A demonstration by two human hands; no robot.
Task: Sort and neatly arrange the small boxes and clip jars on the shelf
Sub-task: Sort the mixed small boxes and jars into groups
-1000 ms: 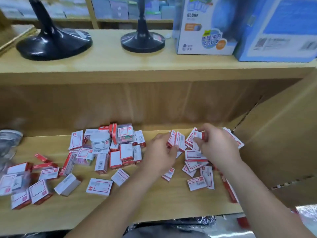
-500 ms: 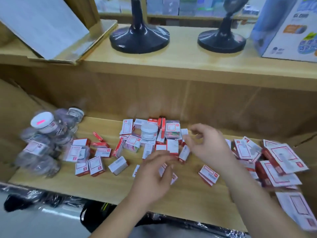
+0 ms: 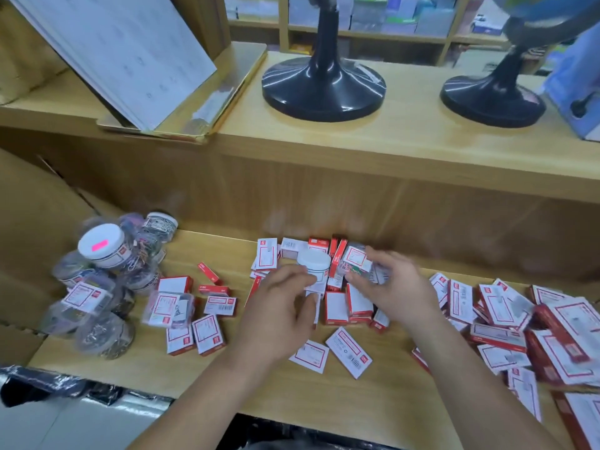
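Head | left hand [image 3: 276, 316] fingers loose, empty, beside jar [image 3: 313, 264] | right hand [image 3: 391, 287] over boxes [image 3: 336, 308], grip blurred: cannot tell | boxes strewn across shelf [image 3: 373, 396], jars [image 3: 104, 280] heaped left | progress: early, most sorting remains

We find bare wood along the front edge of the shelf [image 3: 383, 397] and in a patch at the back, between the jar pile [image 3: 104, 280] and the middle boxes [image 3: 336, 306]. The jar pile blocks our left, the box heap [image 3: 506, 319] our right; the upper board [image 3: 357, 170] hangs overhead.
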